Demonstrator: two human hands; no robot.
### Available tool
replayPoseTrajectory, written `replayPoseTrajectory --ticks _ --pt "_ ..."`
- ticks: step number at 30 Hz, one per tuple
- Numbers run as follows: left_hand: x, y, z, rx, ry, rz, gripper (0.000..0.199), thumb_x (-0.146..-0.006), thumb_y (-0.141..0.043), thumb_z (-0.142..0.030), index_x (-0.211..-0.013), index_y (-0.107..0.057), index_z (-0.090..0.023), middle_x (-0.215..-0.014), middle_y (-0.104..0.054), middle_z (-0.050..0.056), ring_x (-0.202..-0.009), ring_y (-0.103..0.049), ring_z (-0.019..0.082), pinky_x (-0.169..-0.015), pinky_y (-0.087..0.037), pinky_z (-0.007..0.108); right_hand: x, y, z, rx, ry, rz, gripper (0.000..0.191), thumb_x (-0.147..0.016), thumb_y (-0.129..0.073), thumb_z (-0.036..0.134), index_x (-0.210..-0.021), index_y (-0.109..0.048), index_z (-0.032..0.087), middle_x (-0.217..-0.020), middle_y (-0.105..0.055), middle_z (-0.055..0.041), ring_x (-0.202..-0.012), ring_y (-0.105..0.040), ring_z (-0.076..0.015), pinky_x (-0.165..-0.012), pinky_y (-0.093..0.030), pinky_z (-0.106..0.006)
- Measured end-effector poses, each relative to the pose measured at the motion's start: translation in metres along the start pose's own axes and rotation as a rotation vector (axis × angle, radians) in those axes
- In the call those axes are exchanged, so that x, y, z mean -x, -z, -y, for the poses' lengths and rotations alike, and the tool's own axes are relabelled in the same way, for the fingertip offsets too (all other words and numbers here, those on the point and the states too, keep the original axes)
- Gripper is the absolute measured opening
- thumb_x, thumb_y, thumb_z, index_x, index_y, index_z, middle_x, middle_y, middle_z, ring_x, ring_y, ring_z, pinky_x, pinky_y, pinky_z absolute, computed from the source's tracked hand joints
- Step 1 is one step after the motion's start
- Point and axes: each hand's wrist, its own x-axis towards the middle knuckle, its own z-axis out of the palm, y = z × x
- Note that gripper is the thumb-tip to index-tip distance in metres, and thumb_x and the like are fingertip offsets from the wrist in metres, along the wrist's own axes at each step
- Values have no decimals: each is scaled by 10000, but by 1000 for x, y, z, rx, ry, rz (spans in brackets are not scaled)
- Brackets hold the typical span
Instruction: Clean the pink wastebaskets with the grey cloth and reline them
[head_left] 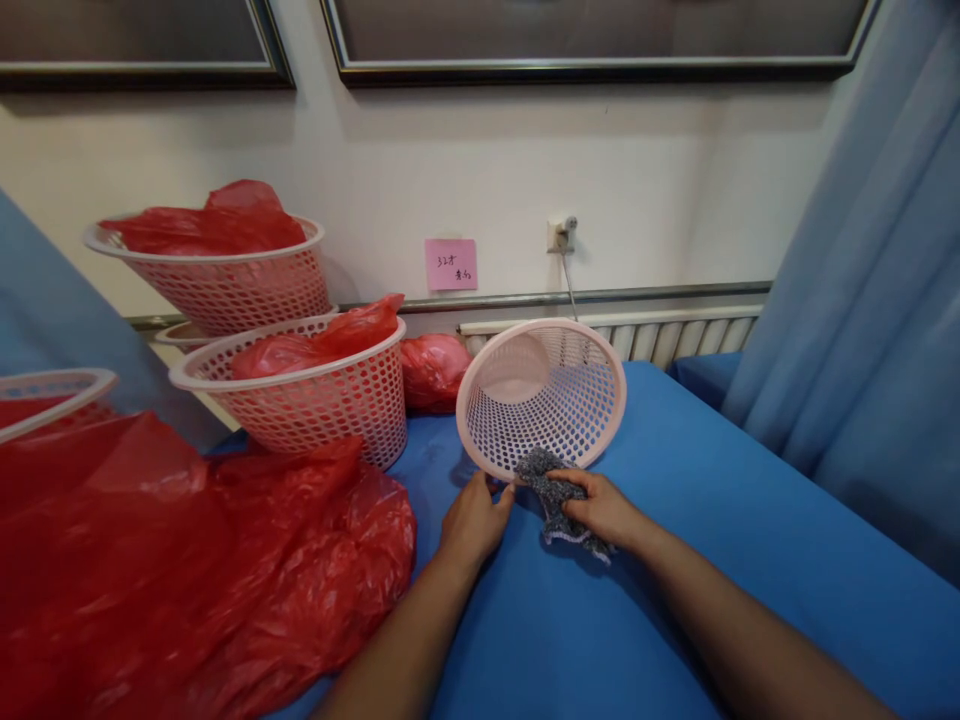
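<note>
A pink plastic basket (517, 365) with a perforated wall lies tilted on the blue-covered table, its mouth facing me. My left hand (476, 515) grips the near lower rim, thumb on the outside. In my right hand (604, 508) is a bunched grey cloth (555, 490) with a pale edge, pressed against the same rim just right of the left hand. Part of the cloth hangs below the fingers. The fingertips of the left hand are partly hidden behind the rim.
Left of the basket, more pink baskets (330, 410) hold red plastic bags (315, 350). A large heap of red plastic (300, 560) covers the near left of the blue table (712, 500). Behind are a radiator (667, 337) and a wall socket (561, 236); a blue curtain (847, 300) hangs right.
</note>
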Motion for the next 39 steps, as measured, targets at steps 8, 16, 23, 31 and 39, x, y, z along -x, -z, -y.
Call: replayPoseTrajectory --ticks 8,16,23,31,39 --pt "-8 -24 10 281 -86 52 188 -863 -643 -321 -719 -627 -202 -685 -685 -8 -691 -662 201 -703 -523 314 1 -6 -6 181 219 9 634 -670 -592 92 -1278 -720 217 -1289 -705 -76 -1106 -695 -226 -1011 -549 -388" --pt "-12 -39 9 562 -76 40 262 -899 -660 -400 -1021 -640 -169 -914 -783 89 -872 -751 219 -806 -594 353 2 -4 -6 313 304 51 657 -714 -574 87 -1349 -683 214 -1327 -676 -88 -1231 -639 -235 -1125 -473 -421" --pt "-10 -24 1 519 -163 -19 239 -898 -646 -422 -863 -654 -186 -839 -721 19 -815 -678 188 -773 -545 300 8 -7 2 503 360 1 714 -753 -592 95 -1449 -599 257 -1371 -637 -89 -1236 -623 -242 -1110 -467 -397" --pt "1 1 -19 439 -257 -134 245 -977 -555 -441 -883 -597 -219 -788 -612 -27 -733 -575 159 -686 -475 253 6 61 19 976 -54 -457 569 -885 -538 114 -1442 -613 203 -1383 -554 -195 -1117 -676 -329 -969 -498 -420" --pt "11 2 -27 428 -329 -102 262 -995 -539 -460 -918 -599 -217 -804 -633 -17 -729 -603 164 -686 -505 262 7 24 8 711 139 -141 624 -723 -611 48 -1297 -731 262 -1439 -602 -94 -1312 -586 -255 -1141 -425 -366"
